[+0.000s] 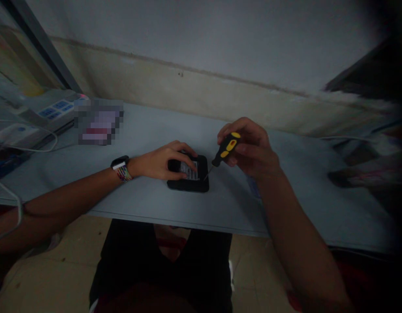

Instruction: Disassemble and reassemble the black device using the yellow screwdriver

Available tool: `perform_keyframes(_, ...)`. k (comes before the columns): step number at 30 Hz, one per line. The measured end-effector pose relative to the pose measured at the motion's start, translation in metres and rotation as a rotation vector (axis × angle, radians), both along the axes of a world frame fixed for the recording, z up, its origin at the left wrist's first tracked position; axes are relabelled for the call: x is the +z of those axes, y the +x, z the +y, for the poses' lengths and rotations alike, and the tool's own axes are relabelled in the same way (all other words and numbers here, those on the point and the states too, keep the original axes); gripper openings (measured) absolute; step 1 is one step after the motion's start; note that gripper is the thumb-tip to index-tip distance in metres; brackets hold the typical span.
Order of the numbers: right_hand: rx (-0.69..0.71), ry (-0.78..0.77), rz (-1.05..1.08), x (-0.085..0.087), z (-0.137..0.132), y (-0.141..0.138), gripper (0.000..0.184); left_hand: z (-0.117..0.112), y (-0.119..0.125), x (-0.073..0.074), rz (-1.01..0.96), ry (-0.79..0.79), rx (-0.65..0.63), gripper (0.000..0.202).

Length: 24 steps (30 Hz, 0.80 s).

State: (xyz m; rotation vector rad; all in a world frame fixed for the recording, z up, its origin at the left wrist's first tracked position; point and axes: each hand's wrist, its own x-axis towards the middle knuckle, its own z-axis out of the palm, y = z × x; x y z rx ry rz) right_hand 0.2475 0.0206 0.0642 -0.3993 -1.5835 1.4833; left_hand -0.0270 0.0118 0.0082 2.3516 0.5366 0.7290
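A small black box-shaped device (189, 182) with a white label lies flat near the table's front edge. My left hand (162, 161) rests on top of it, fingers pressed down on its left and upper side, a banded watch on the wrist. My right hand (251, 148) is closed round a screwdriver (224, 151) with a black and yellow handle. The screwdriver slants down to the left, and its thin metal tip touches the device's right edge.
The pale grey table (155, 204) runs along a wall. At the far left lie a white power strip (54, 111), white cables (31, 148) and a blurred-out object (98, 121). Dark, unclear items lie at the right (367, 174). My legs are under the table.
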Motion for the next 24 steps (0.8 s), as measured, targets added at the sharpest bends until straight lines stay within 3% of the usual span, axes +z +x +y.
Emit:
perform_keyframes(11, -0.033, 0.146, -0.125, 0.012, -0.03, -0.01, 0.028, -0.001, 0.001, 0.001, 0.012, 0.012, 0.0, 0.029)
perform_keyframes(18, 0.046, 0.001, -0.06, 0.004, -0.027, -0.014, 0.038, -0.001, 0.001, 0.003, 0.027, -0.003, 0.004, 0.029)
perform_keyframes(24, 0.023, -0.005, -0.06, 0.004, -0.02, -0.01, 0.018, -0.01, 0.004, 0.004, 0.023, 0.063, 0.008, 0.038)
